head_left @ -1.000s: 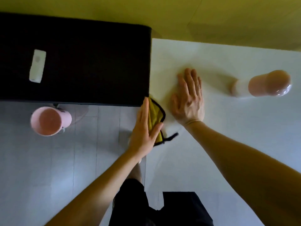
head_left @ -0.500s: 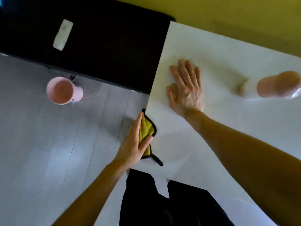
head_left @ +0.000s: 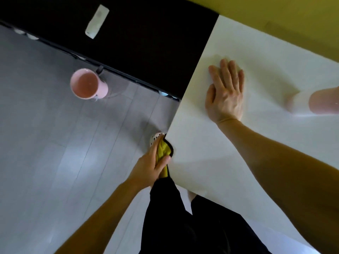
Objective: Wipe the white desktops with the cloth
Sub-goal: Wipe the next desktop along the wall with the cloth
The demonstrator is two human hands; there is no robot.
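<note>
Currently one yellow cloth [head_left: 162,150] at the left edge of the white surface [head_left: 211,162], left hand [head_left: 150,167] grip clenched round it, right hand [head_left: 225,92] flat, released, on top; nearby one pink cup [head_left: 88,84] on the floor, one pink-and-white container [head_left: 311,103] right of that hand, one white remote [head_left: 97,22] on the black surface [head_left: 146,37].

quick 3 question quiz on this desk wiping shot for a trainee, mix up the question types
1. True or false: the right hand lies flat on the white desktop.
2. The yellow cloth is at the desktop's: A) middle B) side edge C) far corner.
3. Fill in: the left hand ___ the cloth.

Key: 1 true; 2 B; 3 grips
</note>
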